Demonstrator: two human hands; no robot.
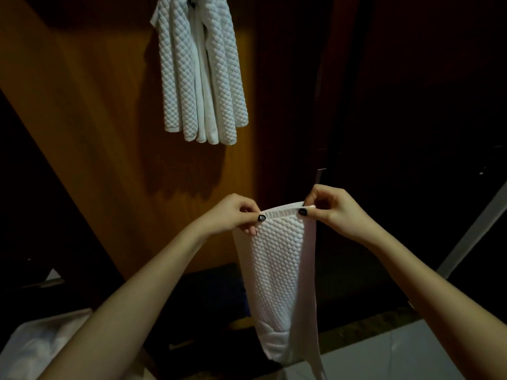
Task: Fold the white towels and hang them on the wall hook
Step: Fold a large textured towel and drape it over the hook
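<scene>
A white quilted towel hangs folded lengthwise in front of me, its lower end bunched near the floor. My left hand pinches the left end of its top hem, and my right hand pinches the right end. The hem is stretched flat between them. Higher up, several white quilted towels hang together from the top of the orange wooden wall; the hook itself is out of sight at the frame's top edge.
The orange wooden wall panel stands straight ahead. To its right is a dark doorway or cabinet. A pale heap of fabric lies at the bottom left. Light floor tiles show at the bottom right.
</scene>
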